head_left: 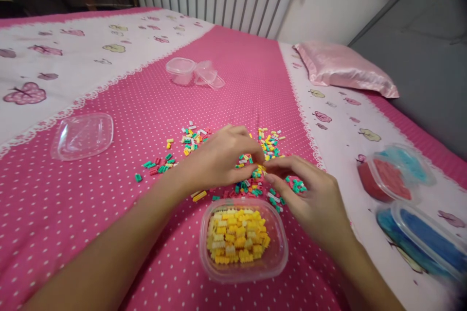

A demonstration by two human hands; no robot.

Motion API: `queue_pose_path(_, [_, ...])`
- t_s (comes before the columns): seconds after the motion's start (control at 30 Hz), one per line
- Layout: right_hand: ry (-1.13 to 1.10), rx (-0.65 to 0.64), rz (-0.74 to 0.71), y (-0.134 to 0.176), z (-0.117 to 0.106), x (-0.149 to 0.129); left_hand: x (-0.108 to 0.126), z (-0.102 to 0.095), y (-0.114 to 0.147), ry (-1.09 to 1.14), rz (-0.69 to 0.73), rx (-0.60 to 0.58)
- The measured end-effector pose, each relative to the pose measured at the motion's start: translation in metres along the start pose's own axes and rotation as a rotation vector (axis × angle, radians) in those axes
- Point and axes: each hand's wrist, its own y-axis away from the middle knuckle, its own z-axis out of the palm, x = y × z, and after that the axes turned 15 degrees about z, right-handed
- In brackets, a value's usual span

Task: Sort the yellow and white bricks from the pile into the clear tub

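My left hand is bent over a scattered pile of small plastic building blocks in green, red, white and yellow. Its thumb and fingers come together above the pile. Facing it from the right, my right hand has thumb and forefinger pinched close to the left fingertips. Yellow shows between the two hands, but whether it is a held block or part of the pile I cannot tell. Just in front of the pile stands a clear plastic tub, partly filled with yellow and pale yellow ridged blocks.
A clear lid lies on the left of the pink dotted bedspread. Farther back are an uncovered clear tub and lids. At right sit tubs of red and blue contents. A pink pillow lies behind.
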Motion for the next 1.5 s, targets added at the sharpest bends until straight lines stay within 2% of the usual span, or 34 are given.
queue_pose_path(0.17, [0.058, -0.002, 0.024, 0.003, -0.006, -0.006, 0.006, 0.002, -0.004, 0.102, 0.059, -0.035])
queue_pose_path(0.27, [0.107, -0.067, 0.005, 0.004, -0.012, -0.01, 0.0, -0.002, 0.0, 0.172, 0.063, -0.081])
queue_pose_path(0.33, [0.14, -0.156, -0.008, 0.007, -0.017, -0.013, -0.008, -0.009, 0.005, 0.161, 0.024, -0.121])
queue_pose_path(0.47, [0.246, -0.426, -0.084, 0.021, -0.023, -0.017, -0.025, -0.02, 0.017, -0.155, -0.19, -0.163])
queue_pose_path(0.57, [0.334, -0.503, -0.094, 0.034, -0.019, -0.017, -0.031, -0.019, 0.02, -0.275, -0.251, -0.265])
queue_pose_path(0.63, [0.365, -0.513, -0.065, 0.039, -0.015, -0.016, -0.03, -0.016, 0.02, -0.272, -0.229, -0.303])
queue_pose_path(0.83, [0.311, -0.536, -0.032, 0.038, -0.014, -0.016, -0.029, -0.013, 0.018, -0.273, -0.199, -0.289])
queue_pose_path(1.07, [0.336, -0.555, -0.116, 0.038, -0.01, -0.017, -0.031, -0.012, 0.02, -0.268, -0.194, -0.294])
queue_pose_path(1.3, [0.414, -0.497, -0.2, 0.047, -0.004, -0.006, -0.03, -0.011, 0.019, -0.281, -0.207, -0.326])
queue_pose_path(1.5, [0.46, -0.474, -0.259, 0.049, -0.004, -0.009, -0.03, -0.01, 0.02, -0.289, -0.221, -0.341])
